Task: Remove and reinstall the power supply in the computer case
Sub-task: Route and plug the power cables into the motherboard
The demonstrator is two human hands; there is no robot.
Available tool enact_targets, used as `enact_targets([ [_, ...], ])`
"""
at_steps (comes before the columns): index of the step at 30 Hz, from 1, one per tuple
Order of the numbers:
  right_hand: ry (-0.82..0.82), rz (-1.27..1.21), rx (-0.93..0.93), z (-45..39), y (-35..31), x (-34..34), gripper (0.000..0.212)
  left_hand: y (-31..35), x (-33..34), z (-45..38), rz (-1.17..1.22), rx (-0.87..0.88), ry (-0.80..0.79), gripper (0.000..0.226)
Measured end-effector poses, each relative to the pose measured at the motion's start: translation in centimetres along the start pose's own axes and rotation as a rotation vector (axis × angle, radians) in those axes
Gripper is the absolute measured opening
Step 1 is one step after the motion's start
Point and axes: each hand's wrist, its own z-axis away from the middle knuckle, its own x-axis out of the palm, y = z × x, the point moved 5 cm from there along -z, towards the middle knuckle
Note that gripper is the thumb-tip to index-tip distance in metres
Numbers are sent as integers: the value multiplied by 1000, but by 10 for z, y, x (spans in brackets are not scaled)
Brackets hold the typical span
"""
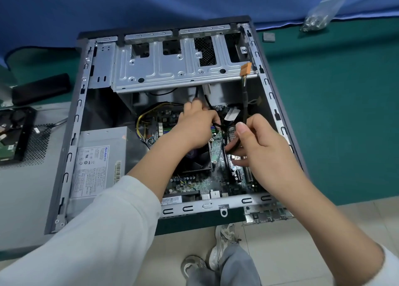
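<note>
Left hand (195, 123): fingers curled round black cables (216, 124), fingertips hidden.
Right hand (262, 147): thumb and curled fingers pinched a black cable bundle (234, 143).
Hidden: the connector ends, behind both hands.
Case (71, 121): lay open, circuit board (218, 149) under the fingers.
Power supply (97, 156): inside the case, left of both hands.

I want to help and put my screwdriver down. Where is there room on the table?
The green table lies bare right of the computer case, below the screw bag. Left of the case is crowded: a side panel with a hard drive on it. Inside, both hands are busy with cables.
</note>
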Motion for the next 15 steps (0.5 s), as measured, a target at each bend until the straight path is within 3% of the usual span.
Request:
enact_targets([
  [5, 75, -114, 20, -2, 2, -3, 24, 3, 10, 2, -46, 81, -70, 21],
  [10, 57, -46, 36, -1, 4, -2, 25, 3, 1, 6, 91, 129, 16, 21],
  [13, 26, 25, 79, -3, 7, -1, 29, 1, 4, 9, -82, 161, -44, 57],
  [15, -6, 79, 139, -7, 12, 2, 28, -1, 4, 8, -251, 168, -25, 66],
])
